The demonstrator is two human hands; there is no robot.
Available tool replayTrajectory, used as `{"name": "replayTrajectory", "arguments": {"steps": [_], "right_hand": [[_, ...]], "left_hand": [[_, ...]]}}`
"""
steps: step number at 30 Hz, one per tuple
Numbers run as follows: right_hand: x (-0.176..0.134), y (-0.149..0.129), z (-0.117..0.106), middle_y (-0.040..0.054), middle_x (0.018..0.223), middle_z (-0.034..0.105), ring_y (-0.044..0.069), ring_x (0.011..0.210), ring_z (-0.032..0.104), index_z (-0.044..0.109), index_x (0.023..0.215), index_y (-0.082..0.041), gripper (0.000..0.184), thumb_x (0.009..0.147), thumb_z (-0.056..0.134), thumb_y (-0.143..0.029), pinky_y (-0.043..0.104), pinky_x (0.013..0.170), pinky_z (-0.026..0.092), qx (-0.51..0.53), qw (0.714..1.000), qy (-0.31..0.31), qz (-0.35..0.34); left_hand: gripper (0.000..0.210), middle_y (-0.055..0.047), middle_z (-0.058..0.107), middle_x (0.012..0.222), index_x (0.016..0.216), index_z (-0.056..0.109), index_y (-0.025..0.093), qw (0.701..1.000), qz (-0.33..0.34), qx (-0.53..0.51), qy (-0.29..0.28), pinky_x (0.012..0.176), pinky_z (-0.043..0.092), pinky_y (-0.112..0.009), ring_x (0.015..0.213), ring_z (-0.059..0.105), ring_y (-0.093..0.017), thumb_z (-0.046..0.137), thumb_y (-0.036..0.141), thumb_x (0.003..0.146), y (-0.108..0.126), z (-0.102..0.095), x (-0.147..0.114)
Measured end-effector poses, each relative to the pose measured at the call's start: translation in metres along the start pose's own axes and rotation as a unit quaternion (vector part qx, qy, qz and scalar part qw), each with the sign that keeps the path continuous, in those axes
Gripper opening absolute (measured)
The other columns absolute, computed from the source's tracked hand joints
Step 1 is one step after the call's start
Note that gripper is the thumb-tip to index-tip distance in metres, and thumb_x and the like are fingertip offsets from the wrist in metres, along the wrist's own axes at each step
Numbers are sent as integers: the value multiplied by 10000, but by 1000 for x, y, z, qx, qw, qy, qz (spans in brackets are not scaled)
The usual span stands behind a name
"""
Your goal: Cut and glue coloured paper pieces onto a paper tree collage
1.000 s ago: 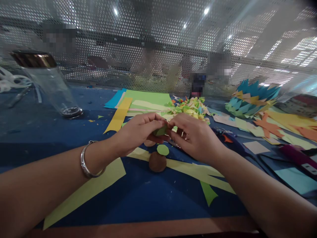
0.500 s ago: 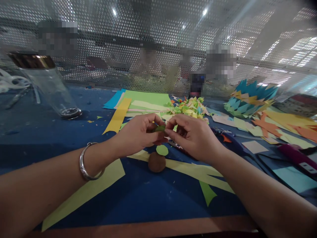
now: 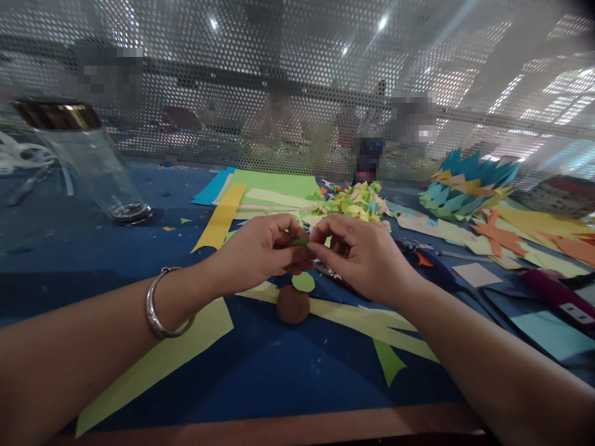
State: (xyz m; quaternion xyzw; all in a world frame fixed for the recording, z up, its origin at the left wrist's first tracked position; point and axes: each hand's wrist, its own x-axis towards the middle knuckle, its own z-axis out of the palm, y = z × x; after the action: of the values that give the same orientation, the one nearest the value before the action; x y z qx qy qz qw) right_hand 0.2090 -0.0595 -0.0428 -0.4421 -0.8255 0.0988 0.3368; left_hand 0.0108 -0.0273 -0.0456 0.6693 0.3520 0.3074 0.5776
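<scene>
Between my two hands is a small piece of green paper (image 3: 298, 242), seen nearly edge-on. My left hand (image 3: 264, 248) pinches it from the left, with thumb and fingers closed. The fingertips of my right hand (image 3: 357, 251) are closed on its right end. Just below the hands lies a light green paper disc (image 3: 304, 282), and nearer to me a round brown disc (image 3: 293, 304) rests on a pale yellow-green paper strip (image 3: 353, 313). Part of a dark patterned object (image 3: 332, 272) shows under my right hand; its kind is hidden.
Behind my hands are paper scraps (image 3: 357, 201) and green sheets (image 3: 279, 183). A glass bottle (image 3: 102, 167) stands left, near white scissors (image 3: 21, 155). To the right are a folded-paper bowl (image 3: 467, 186), a blue glue gun (image 3: 430, 263) and a purple power strip (image 3: 558, 294). A perforated metal screen (image 3: 223, 80) stands behind.
The green paper piece has tilted and now shows more edge-on between my fingers. Both hands stay in almost the same place; the view has shifted slightly.
</scene>
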Motion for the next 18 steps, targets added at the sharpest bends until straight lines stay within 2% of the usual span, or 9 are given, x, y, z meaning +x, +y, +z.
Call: {"name": "replayTrajectory", "arguments": {"steps": [5,12,18], "right_hand": [[0,1,1,-43,736,601,81,580,502,594,873,-185,53,891,640,-164,234,564,387,19,1000,20,-7],[1,3,1,-8,863,665,83,530,543,604,1018,-188,142,885,652,-198,252,522,435,94,995,22,33],[1,4,1,-10,840,685,87,513,550,627,1009,-193,129,883,656,-197,257,523,432,98,994,17,45]], "left_hand": [[251,3,768,785,866,562,193,1000,18,13,-8,675,576,-258,764,761,-175,795,236,782,1,-1,0],[157,6,760,771,904,535,205,997,72,27,24,706,595,-283,765,764,-174,686,203,862,3,4,-1],[129,-9,760,788,967,581,214,986,83,140,32,684,586,-294,799,757,-200,655,273,879,0,-1,-3]]}}
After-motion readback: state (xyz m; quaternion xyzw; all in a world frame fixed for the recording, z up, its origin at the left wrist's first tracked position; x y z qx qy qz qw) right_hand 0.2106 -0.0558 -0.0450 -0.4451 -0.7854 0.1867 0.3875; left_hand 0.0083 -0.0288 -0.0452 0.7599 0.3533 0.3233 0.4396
